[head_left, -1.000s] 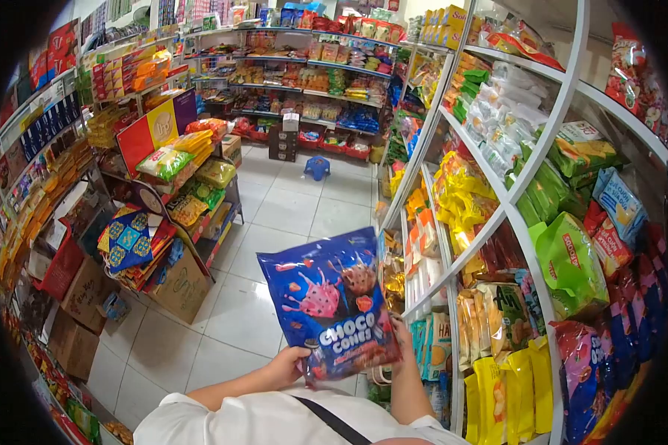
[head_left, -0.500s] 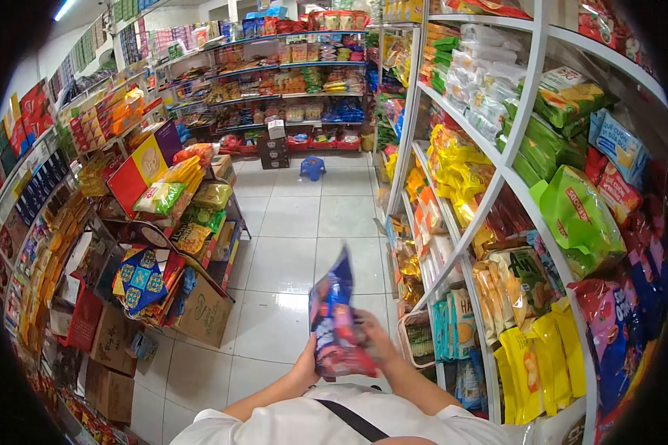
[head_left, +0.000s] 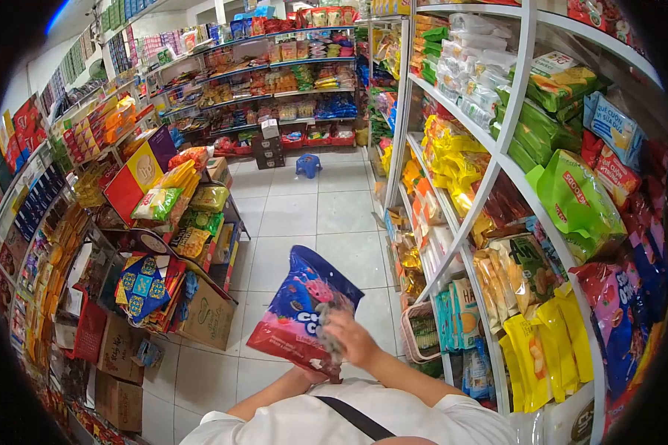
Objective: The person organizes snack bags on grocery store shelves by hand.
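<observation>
A blue, pink and red snack bag (head_left: 293,308) is held up in front of my body, its printed face turned up toward me. My left hand (head_left: 304,377) grips it at the lower edge, the fingers partly hidden beneath the bag. My right hand (head_left: 349,340) lies over the bag's right side, closed on a crumpled grey cloth (head_left: 325,326) that is pressed against the print. Similar blue and pink bags (head_left: 608,319) stand on the shelf at the right.
A white-framed shelf rack (head_left: 508,152) packed with bags rises close on my right, with a pink basket (head_left: 421,334) at its foot. To the left stand a loaded display stand (head_left: 200,237) and cardboard boxes (head_left: 119,352). A blue stool (head_left: 308,166) sits on the tiled floor ahead.
The snack bag has turned from nearly edge-on to face-up and tilted left. My right hand has moved from its right edge onto the front, where the grey cloth now shows.
</observation>
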The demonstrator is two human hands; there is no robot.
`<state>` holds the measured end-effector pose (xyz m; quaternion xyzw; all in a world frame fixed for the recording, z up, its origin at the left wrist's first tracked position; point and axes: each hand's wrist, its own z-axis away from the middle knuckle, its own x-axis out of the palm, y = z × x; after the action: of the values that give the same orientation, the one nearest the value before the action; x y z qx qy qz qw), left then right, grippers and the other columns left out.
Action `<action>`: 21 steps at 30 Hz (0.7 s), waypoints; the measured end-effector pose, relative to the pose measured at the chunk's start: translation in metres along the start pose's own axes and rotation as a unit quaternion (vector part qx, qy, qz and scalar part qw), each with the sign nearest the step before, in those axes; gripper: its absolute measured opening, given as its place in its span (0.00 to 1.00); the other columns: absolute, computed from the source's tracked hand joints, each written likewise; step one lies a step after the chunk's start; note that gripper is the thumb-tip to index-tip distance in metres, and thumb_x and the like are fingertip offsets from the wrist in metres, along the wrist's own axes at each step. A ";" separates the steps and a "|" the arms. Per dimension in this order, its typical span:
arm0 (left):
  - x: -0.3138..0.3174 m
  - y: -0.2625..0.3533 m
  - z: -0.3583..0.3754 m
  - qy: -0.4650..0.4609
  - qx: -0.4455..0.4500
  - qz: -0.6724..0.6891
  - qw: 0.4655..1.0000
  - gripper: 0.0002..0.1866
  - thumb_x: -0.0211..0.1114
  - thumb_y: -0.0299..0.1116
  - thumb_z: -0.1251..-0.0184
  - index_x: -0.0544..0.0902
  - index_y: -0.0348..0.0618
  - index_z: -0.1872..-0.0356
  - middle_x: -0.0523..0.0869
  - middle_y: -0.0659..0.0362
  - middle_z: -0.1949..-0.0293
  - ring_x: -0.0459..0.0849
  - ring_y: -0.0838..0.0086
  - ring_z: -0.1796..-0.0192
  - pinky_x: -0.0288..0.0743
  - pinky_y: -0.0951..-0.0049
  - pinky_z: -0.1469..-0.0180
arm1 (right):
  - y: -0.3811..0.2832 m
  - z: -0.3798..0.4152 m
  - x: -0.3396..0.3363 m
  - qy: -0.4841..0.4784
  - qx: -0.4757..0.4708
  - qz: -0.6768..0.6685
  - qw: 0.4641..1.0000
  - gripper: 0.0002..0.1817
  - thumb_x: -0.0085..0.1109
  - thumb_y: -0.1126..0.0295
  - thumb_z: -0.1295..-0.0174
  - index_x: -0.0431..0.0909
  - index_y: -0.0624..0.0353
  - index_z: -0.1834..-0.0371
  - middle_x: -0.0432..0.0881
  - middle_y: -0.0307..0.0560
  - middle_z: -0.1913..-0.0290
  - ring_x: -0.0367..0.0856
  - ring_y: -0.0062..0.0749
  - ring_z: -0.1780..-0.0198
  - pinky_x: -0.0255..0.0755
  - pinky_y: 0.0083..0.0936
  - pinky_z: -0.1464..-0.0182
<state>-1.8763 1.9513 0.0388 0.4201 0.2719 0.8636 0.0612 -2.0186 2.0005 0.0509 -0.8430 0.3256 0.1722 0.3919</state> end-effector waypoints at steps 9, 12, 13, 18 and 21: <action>-0.010 -0.001 -0.009 -0.003 0.004 0.001 1.000 0.23 0.44 0.50 0.34 0.70 0.45 0.48 0.76 0.54 0.52 0.78 0.66 0.53 0.73 0.63 0.51 | 0.015 -0.012 -0.035 0.149 0.135 -0.068 0.977 0.24 0.50 0.82 0.61 0.72 0.60 0.53 0.72 0.55 0.49 0.70 0.47 0.45 0.62 0.30 0.42; -0.004 -0.003 -0.012 0.002 0.002 0.000 1.000 0.23 0.44 0.50 0.34 0.69 0.45 0.47 0.76 0.54 0.52 0.77 0.66 0.52 0.73 0.63 0.51 | -0.025 -0.031 -0.040 0.010 0.069 -0.065 0.995 0.25 0.54 0.79 0.60 0.72 0.57 0.52 0.70 0.54 0.45 0.68 0.46 0.43 0.61 0.31 0.41; -0.004 -0.003 -0.013 0.001 0.002 0.000 1.000 0.23 0.44 0.50 0.34 0.69 0.45 0.47 0.76 0.54 0.52 0.77 0.65 0.52 0.73 0.63 0.51 | -0.025 -0.034 -0.042 -0.009 0.055 -0.047 0.997 0.26 0.55 0.79 0.61 0.72 0.56 0.52 0.70 0.53 0.44 0.68 0.45 0.42 0.61 0.31 0.41; -0.007 -0.005 -0.009 0.004 0.010 -0.007 1.000 0.23 0.44 0.50 0.34 0.69 0.44 0.47 0.76 0.54 0.51 0.77 0.65 0.52 0.72 0.64 0.51 | 0.098 0.013 -0.026 -0.071 0.261 0.025 0.962 0.21 0.58 0.74 0.58 0.75 0.56 0.55 0.74 0.53 0.49 0.71 0.42 0.46 0.64 0.29 0.44; -0.012 -0.002 -0.004 0.013 0.012 -0.019 1.000 0.23 0.44 0.50 0.34 0.69 0.44 0.47 0.76 0.53 0.51 0.77 0.65 0.52 0.72 0.64 0.51 | 0.108 0.038 -0.021 0.100 0.405 -0.166 0.894 0.22 0.44 0.82 0.56 0.72 0.62 0.54 0.78 0.46 0.59 0.76 0.28 0.57 0.69 0.21 0.53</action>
<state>-1.8721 1.9473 0.0267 0.4047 0.2911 0.8641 0.0690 -2.1094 1.9870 -0.0211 -0.6660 0.2600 -0.1277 0.6874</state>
